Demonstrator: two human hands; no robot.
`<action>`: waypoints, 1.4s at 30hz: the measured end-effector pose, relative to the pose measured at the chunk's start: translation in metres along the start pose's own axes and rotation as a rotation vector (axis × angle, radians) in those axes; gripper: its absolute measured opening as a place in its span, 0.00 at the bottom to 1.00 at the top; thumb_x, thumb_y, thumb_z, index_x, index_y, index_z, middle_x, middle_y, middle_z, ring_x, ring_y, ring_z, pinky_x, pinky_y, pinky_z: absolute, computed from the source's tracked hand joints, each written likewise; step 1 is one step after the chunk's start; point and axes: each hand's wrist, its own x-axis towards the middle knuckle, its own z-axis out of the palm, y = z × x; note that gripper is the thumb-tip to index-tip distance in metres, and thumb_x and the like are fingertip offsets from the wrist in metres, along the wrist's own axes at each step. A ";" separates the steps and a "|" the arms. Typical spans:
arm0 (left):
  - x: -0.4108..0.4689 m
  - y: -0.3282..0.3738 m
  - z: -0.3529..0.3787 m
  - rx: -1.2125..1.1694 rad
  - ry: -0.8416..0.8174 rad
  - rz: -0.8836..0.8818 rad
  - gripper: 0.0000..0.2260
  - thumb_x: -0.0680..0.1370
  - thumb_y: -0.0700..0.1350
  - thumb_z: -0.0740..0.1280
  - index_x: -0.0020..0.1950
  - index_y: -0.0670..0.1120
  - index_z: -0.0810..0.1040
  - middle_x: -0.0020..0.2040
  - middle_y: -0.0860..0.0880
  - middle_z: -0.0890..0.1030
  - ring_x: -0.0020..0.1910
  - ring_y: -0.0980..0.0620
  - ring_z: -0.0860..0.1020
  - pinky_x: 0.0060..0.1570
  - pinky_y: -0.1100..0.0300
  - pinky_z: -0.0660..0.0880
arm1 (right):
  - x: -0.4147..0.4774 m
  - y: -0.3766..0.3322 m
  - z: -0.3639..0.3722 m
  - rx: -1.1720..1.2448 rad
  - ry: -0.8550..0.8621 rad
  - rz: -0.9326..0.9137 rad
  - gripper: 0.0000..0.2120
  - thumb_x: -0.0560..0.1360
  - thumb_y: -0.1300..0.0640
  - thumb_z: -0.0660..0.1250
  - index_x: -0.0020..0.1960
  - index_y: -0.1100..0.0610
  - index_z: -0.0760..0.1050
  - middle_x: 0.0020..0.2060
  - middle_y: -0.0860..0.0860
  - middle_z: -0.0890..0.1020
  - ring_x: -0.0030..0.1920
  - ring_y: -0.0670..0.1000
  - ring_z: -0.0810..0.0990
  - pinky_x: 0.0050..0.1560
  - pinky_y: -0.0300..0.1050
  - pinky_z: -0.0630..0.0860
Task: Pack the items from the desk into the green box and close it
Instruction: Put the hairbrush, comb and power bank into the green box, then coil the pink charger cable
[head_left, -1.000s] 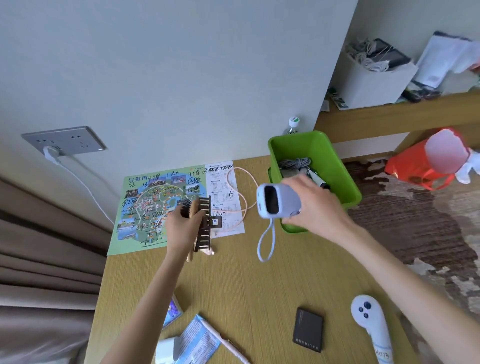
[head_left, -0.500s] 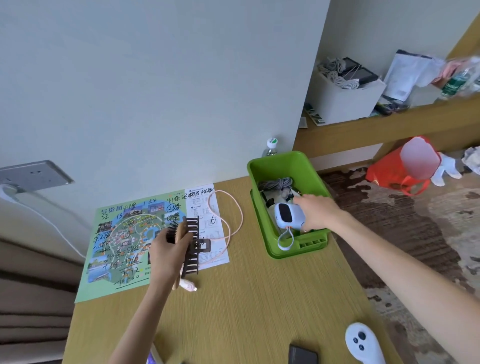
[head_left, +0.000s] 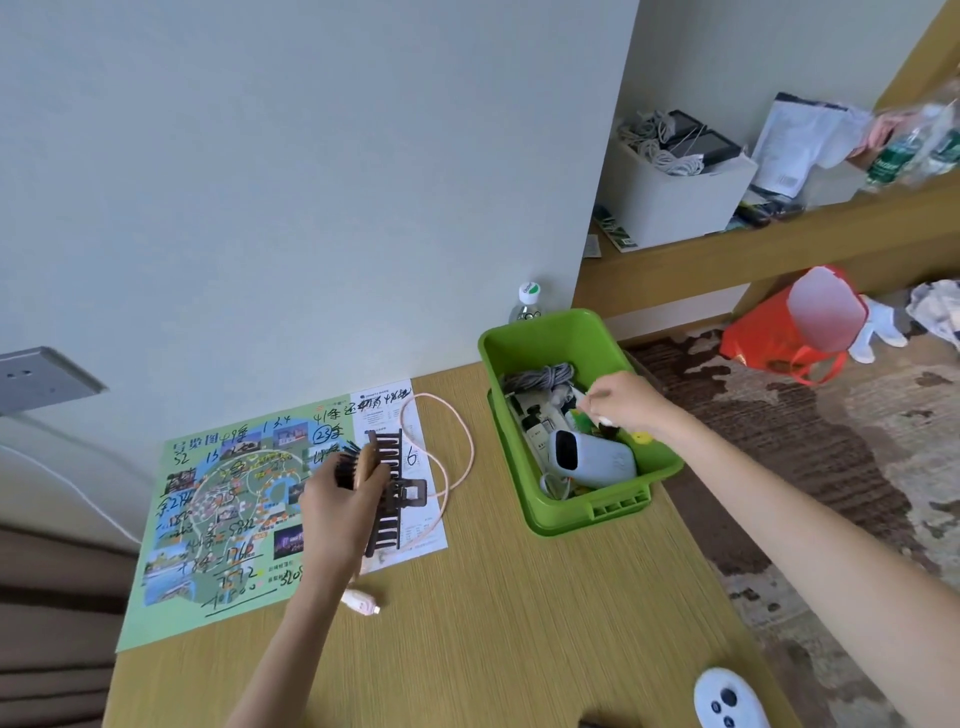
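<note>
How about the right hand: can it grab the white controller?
Probably yes. The right hand hovers over the green box, apparently empty, and only open desk lies between it and the white controller by the near edge.

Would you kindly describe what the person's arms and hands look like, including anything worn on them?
The left hand and right hand are ungloved. The forearms are bare, with no sleeve in view as far as the frame shows. No watch, bracelet or ring is visible on either side.
</note>
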 end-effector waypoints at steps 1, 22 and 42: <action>0.001 0.005 0.003 -0.010 -0.004 0.003 0.08 0.73 0.41 0.71 0.43 0.37 0.76 0.38 0.35 0.80 0.33 0.45 0.76 0.37 0.42 0.77 | 0.003 -0.004 -0.003 0.137 0.031 0.034 0.13 0.80 0.58 0.61 0.49 0.65 0.79 0.42 0.59 0.75 0.38 0.55 0.72 0.33 0.44 0.65; 0.035 0.131 0.191 0.147 -0.233 0.097 0.12 0.73 0.51 0.67 0.39 0.43 0.72 0.35 0.46 0.78 0.34 0.42 0.76 0.31 0.58 0.68 | -0.031 0.062 0.015 -0.128 0.637 -0.160 0.20 0.78 0.61 0.64 0.68 0.59 0.66 0.59 0.54 0.77 0.45 0.51 0.80 0.38 0.44 0.79; 0.037 0.096 0.225 0.779 -0.576 0.092 0.26 0.80 0.49 0.60 0.71 0.35 0.59 0.69 0.36 0.64 0.67 0.35 0.67 0.62 0.46 0.68 | -0.024 0.082 0.042 0.019 0.614 -0.144 0.22 0.80 0.60 0.61 0.74 0.54 0.65 0.64 0.52 0.78 0.57 0.52 0.80 0.40 0.36 0.72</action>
